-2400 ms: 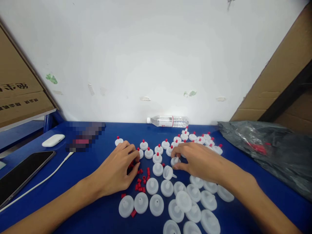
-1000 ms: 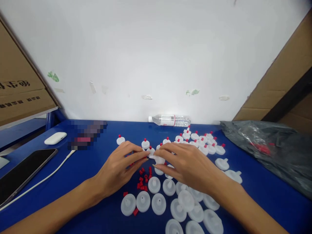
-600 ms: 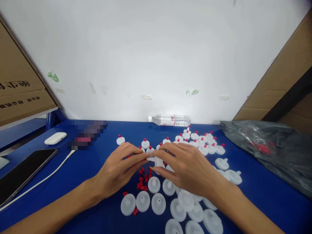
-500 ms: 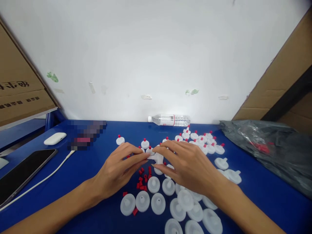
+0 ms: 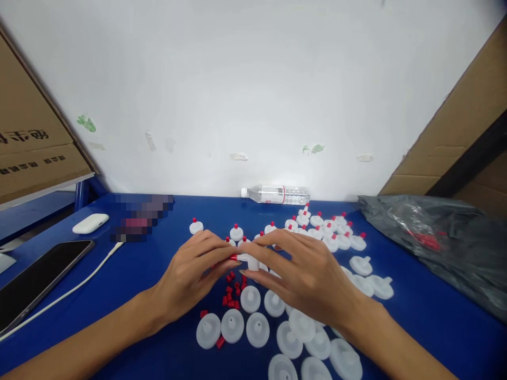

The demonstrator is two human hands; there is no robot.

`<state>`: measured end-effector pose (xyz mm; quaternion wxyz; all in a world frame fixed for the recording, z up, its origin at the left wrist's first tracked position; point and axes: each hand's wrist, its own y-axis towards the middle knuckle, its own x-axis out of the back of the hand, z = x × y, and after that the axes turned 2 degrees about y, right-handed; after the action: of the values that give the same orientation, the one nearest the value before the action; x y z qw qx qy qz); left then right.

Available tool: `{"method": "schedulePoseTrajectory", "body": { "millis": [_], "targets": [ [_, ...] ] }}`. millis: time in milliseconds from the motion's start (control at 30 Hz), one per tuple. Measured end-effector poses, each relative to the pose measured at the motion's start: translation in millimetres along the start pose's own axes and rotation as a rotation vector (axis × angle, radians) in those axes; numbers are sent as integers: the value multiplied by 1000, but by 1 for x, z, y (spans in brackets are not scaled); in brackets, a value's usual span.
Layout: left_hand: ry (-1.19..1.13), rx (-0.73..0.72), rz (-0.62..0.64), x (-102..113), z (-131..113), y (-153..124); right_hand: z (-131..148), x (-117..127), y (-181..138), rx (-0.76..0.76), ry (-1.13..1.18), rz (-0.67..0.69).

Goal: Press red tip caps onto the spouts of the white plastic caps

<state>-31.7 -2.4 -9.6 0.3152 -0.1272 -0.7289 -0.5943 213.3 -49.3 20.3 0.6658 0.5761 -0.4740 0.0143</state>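
Note:
My left hand (image 5: 190, 277) and my right hand (image 5: 304, 274) meet fingertip to fingertip above the blue table (image 5: 158, 274). The left fingers pinch a small red cap (image 5: 233, 257) against the nozzle of a white round plastic piece (image 5: 249, 259) that the right fingers hold. Below the hands lie loose red caps (image 5: 232, 295) and several uncapped white pieces (image 5: 257, 327). Behind the hands stand several white pieces with red caps (image 5: 317, 227) fitted.
A clear water bottle (image 5: 277, 194) lies against the wall. A dark phone (image 5: 35, 279), a white cable (image 5: 79, 287) and a white earbud case (image 5: 90, 223) sit at the left. A black plastic bag (image 5: 435, 237) covers the right. Cardboard boxes (image 5: 27, 148) flank both sides.
My hands left the table and came together. The right hand picked up a white piece, the left a red cap, and the cap now sits at the piece's nozzle.

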Motion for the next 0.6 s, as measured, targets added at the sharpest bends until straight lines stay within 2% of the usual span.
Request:
{"method": "schedulePoseTrajectory", "body": {
  "millis": [133, 300, 600],
  "targets": [
    [-85, 26, 67, 0, -2, -2, 4, 0, 0, -33, 73, 2],
    [-160, 52, 81, 3, -6, -3, 9, -1, 0, -75, 167, -18],
    [-160, 137, 138, 4, -14, -3, 10, -2, 0, -53, 187, -61]
  ]
}}
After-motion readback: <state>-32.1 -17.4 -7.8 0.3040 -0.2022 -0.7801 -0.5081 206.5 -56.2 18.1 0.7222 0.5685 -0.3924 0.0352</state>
